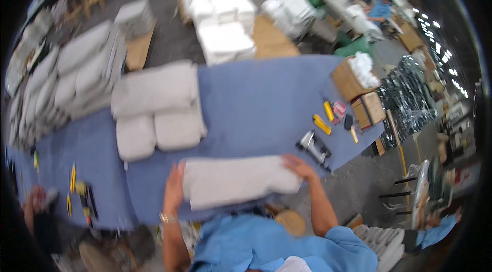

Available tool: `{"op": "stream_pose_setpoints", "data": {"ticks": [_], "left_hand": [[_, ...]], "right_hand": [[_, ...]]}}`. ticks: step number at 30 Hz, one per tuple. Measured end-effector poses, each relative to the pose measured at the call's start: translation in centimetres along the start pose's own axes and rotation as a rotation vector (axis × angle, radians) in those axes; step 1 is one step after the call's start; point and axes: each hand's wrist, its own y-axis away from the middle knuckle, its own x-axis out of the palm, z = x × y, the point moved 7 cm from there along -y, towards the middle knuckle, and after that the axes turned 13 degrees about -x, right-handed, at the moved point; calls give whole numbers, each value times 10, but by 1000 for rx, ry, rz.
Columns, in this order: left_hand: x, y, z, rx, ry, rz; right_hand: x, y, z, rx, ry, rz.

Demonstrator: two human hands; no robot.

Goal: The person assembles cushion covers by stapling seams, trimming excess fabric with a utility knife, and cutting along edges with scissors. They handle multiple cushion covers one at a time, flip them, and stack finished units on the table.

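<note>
A long beige cushion (238,179) lies at the near edge of a blue-covered table (246,103), in front of my body. My left hand (175,188) grips its left end, with a watch or bracelet on the wrist. At its upper right corner, my right hand (300,166) holds the other end, fingers curled over the edge. The cushion's lower right edge looks uneven. Beyond my left hand sits a stack of similar beige cushions (156,90). A black-and-silver staple gun (314,149) rests just past my right hand.
Yellow-handled tools (322,124) and cardboard boxes (370,110) occupy the table's right end. More beige cushions (84,62) are piled at the far left. Another yellow-black tool (86,200) lies near a co-worker's hand (36,197). White stacks (225,41) stand beyond the table.
</note>
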Motion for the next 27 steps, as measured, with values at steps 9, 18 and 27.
{"op": "stream_pose_setpoints", "data": {"ticks": [9, 18, 27], "left_hand": [[-11, -43, 37, -376, 358, 97], [-18, -57, 25, -279, 194, 35], [-24, -63, 41, -272, 288, 2]], "right_hand": [[21, 74, 69, -153, -538, -469], [6, 85, 120, -237, 253, -621], [-1, 42, 93, -159, -223, -846]]}}
